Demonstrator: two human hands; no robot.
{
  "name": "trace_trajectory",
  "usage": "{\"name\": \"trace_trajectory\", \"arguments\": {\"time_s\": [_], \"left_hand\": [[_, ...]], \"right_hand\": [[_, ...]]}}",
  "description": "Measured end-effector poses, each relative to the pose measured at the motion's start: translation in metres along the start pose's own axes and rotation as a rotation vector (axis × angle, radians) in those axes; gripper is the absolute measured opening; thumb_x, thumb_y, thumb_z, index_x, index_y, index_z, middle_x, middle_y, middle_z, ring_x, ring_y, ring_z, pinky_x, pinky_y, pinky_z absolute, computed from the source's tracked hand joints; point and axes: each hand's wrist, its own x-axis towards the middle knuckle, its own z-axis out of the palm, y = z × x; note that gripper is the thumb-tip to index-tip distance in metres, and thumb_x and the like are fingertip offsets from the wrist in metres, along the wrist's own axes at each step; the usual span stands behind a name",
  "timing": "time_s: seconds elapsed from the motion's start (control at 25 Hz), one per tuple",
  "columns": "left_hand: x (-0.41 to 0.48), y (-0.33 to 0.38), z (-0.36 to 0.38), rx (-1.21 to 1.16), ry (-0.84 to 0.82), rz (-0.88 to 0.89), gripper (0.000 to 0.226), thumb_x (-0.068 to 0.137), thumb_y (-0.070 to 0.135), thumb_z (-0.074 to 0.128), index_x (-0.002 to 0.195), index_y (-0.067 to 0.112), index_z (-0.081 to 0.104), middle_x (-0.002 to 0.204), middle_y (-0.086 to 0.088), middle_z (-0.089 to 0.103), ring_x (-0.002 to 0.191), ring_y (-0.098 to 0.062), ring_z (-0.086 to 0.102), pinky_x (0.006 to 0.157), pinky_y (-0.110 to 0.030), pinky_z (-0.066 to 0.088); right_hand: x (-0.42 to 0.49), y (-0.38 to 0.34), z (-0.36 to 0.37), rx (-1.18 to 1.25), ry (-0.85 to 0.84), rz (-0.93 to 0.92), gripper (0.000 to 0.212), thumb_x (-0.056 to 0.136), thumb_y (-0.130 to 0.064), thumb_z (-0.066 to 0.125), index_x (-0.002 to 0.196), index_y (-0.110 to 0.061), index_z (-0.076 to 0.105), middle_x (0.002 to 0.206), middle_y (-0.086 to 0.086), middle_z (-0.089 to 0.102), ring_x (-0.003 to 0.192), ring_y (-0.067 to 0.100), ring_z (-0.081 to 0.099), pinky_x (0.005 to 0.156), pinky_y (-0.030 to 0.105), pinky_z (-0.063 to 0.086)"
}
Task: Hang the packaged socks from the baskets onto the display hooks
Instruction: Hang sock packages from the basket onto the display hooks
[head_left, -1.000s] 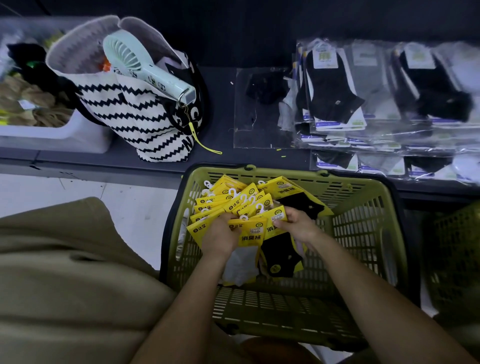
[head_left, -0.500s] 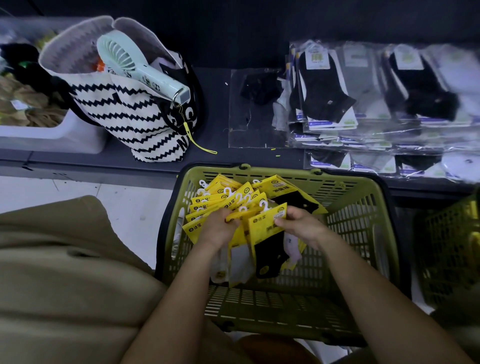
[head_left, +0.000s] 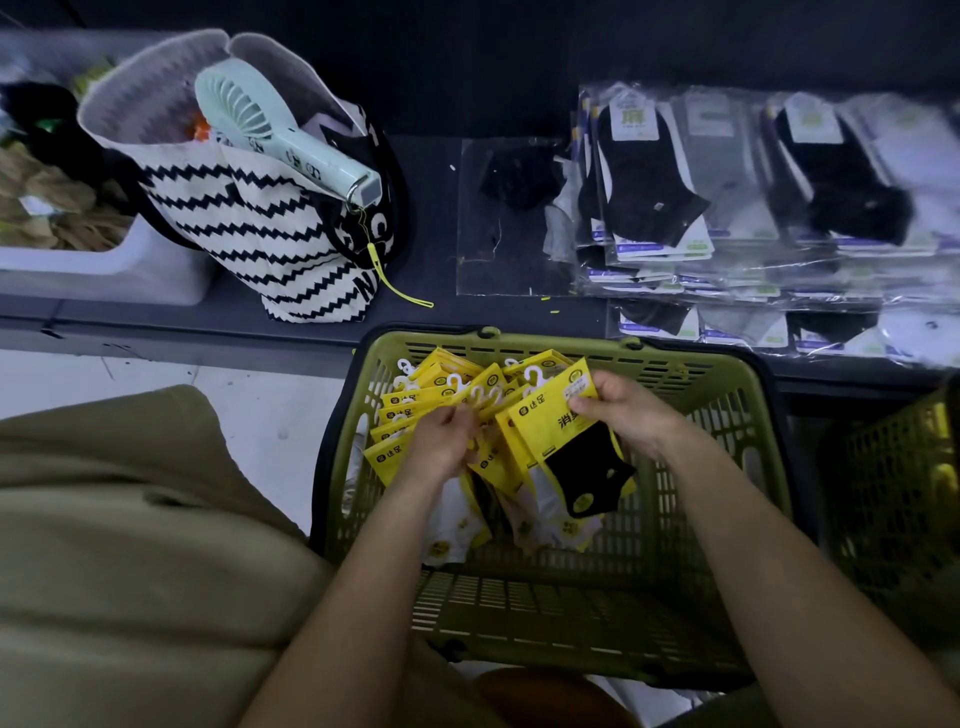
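The right hand (head_left: 618, 410) is pinching the upper right corner of one yellow-carded sock pack (head_left: 582, 467) between thumb and curled fingers, closed narrowly on the header card. The pack, with a black sock below its card, is being held tilted above the middle of the basket. The left hand (head_left: 441, 441) is gripping a fanned bundle of yellow-carded packs (head_left: 410, 402), its fingers curled round their header cards. The bundle's white plastic hooks (head_left: 532, 375) are pointing toward the basket's far wall, and pale socks are hanging beneath the hand. The single pack is lying just beside the bundle and overlapping its right edge.

Both hands are working inside an olive-green slatted shopping basket (head_left: 727, 415), which is standing on the floor against a dark low shelf (head_left: 431, 208). A second, yellower basket (head_left: 893, 493) is showing at the right edge. On the shelf, clear-bagged socks (head_left: 727, 182) are lying in overlapping rows at the right. A zigzag-patterned tote bag (head_left: 244, 218) is carrying a pale green handheld fan (head_left: 280, 140), and a white bin (head_left: 104, 270) is sitting at the far left. The person's khaki-clad leg (head_left: 130, 545) is filling the lower left.
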Motion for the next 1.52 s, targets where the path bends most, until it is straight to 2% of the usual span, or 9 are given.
{"name": "trace_trajectory", "arguments": {"time_s": [0.08,0.16,0.32,0.52,0.72,0.92,1.08,1.28,1.52], "left_hand": [[0.007,-0.015,0.003,0.144,0.043,-0.077,0.021,0.094,0.017,0.042,0.078,0.015,0.055,0.091,-0.010,0.061,0.071,-0.023,0.059,0.056,-0.025,0.036],[0.012,-0.030,0.011,0.232,-0.014,-0.099,0.017,0.090,0.007,0.043,0.081,0.012,0.056,0.089,-0.012,0.060,0.075,-0.025,0.060,0.054,-0.025,0.036],[0.023,-0.048,0.024,0.360,-0.052,-0.072,0.013,0.086,0.004,0.048,0.090,0.007,0.060,0.074,-0.003,0.056,0.064,-0.015,0.051,0.060,-0.027,0.045],[0.028,-0.066,0.039,0.332,-0.092,-0.093,0.016,0.088,0.006,0.053,0.097,0.002,0.065,0.097,-0.020,0.068,0.078,-0.027,0.061,0.051,-0.025,0.041],[0.030,-0.075,0.056,0.450,-0.120,-0.056,0.026,0.089,0.024,0.057,0.107,0.007,0.065,0.100,-0.014,0.068,0.087,-0.028,0.064,0.070,-0.034,0.052],[0.030,-0.076,0.064,0.556,0.061,-0.062,0.036,0.092,0.037,0.052,0.092,0.005,0.068,0.092,-0.016,0.069,0.087,-0.033,0.065,0.067,-0.035,0.049],[0.022,-0.070,0.060,0.623,0.131,-0.001,0.025,0.091,0.030,0.053,0.087,0.009,0.066,0.090,-0.012,0.068,0.086,-0.030,0.063,0.060,-0.029,0.040],[0.019,-0.054,0.046,0.492,0.381,0.161,0.022,0.095,0.031,0.048,0.100,0.012,0.057,0.087,-0.010,0.065,0.078,-0.033,0.061,0.056,-0.029,0.037],[0.026,-0.059,0.044,0.289,0.373,0.120,0.028,0.094,0.027,0.053,0.107,0.004,0.059,0.097,-0.015,0.067,0.089,-0.034,0.062,0.069,-0.035,0.047]], "right_hand": [[0.001,0.010,0.005,-0.062,-0.011,0.051,0.020,0.091,-0.006,0.057,0.099,-0.024,0.062,0.097,-0.009,0.070,0.090,0.005,0.064,0.076,0.014,0.049],[0.005,0.021,0.018,-0.149,-0.030,0.090,0.023,0.092,-0.011,0.057,0.112,-0.021,0.061,0.110,-0.004,0.067,0.100,0.010,0.062,0.087,0.021,0.045],[0.014,0.035,0.037,-0.297,0.020,0.092,0.037,0.095,-0.014,0.053,0.132,-0.014,0.049,0.125,0.004,0.059,0.114,0.019,0.055,0.098,0.032,0.043],[0.011,0.034,0.011,-0.179,0.102,0.110,0.022,0.094,-0.016,0.053,0.116,-0.020,0.057,0.118,0.004,0.064,0.097,0.011,0.059,0.081,0.023,0.047],[0.002,0.028,-0.012,-0.007,0.025,0.125,0.020,0.094,-0.009,0.052,0.102,-0.026,0.060,0.114,0.006,0.067,0.110,0.024,0.061,0.100,0.041,0.045],[-0.012,0.038,-0.016,-0.019,-0.019,0.181,0.023,0.094,-0.010,0.051,0.112,-0.023,0.057,0.117,0.005,0.066,0.107,0.019,0.062,0.097,0.037,0.047],[-0.015,0.049,-0.016,0.003,0.045,0.221,0.028,0.094,-0.009,0.051,0.121,-0.015,0.054,0.121,0.008,0.063,0.109,0.021,0.060,0.093,0.034,0.049],[-0.003,0.054,-0.003,-0.055,0.090,0.214,0.028,0.094,-0.011,0.053,0.122,-0.013,0.055,0.122,0.009,0.063,0.111,0.022,0.059,0.100,0.038,0.045],[0.022,0.059,0.031,-0.217,0.128,0.152,0.028,0.096,-0.019,0.052,0.124,-0.016,0.053,0.122,0.004,0.060,0.103,0.014,0.054,0.086,0.027,0.041]]}}
